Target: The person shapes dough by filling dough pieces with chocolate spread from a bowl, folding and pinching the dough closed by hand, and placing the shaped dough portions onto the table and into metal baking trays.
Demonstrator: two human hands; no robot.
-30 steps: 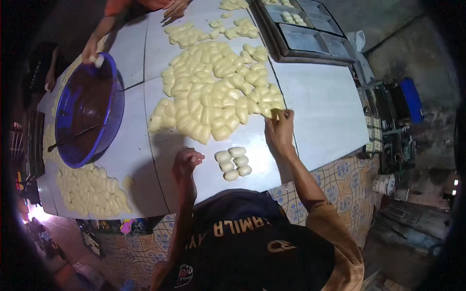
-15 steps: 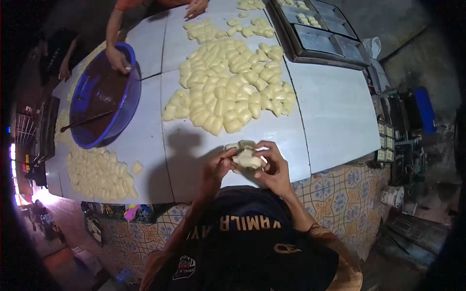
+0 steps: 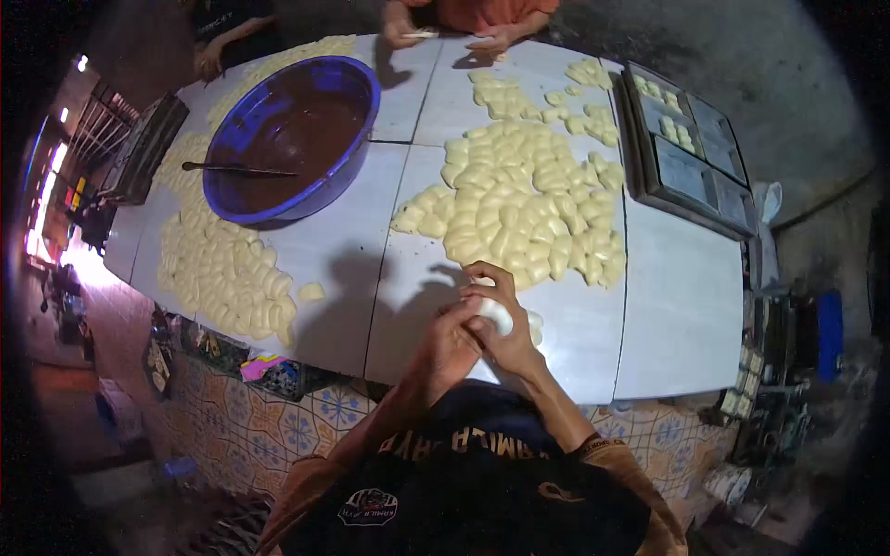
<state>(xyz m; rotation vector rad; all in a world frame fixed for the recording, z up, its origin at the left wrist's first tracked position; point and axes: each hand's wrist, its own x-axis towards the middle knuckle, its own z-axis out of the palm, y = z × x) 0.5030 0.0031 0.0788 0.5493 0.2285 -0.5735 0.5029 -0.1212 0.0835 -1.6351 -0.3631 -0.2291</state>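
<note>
My left hand [image 3: 451,347] and my right hand [image 3: 508,345] are closed together around a smooth, pale dough piece [image 3: 497,317]. Only part of it shows between my fingers, on the right hand's side. More pale dough [image 3: 536,328] lies on the table just behind my right hand, partly hidden by it. Beyond my hands spreads a large patch of dough pieces [image 3: 519,204] set close together. To the left is another spread of dough pieces [image 3: 218,278], with a single dough piece [image 3: 311,292] apart from it.
A blue basin [image 3: 345,185] of brown paste [image 3: 311,139] stands at the left, a long-handled utensil [image 3: 236,169] in it. Divided metal trays [image 3: 691,176] sit at the back right. Across the table [image 3: 677,306], a person in orange [image 3: 464,14] holds a thin pale piece; another person's hand [image 3: 209,61] is farther left.
My hands have closed together over the dough, which was held more openly between my fingertips. The view has swung left. The person in orange no longer has a hand at the basin.
</note>
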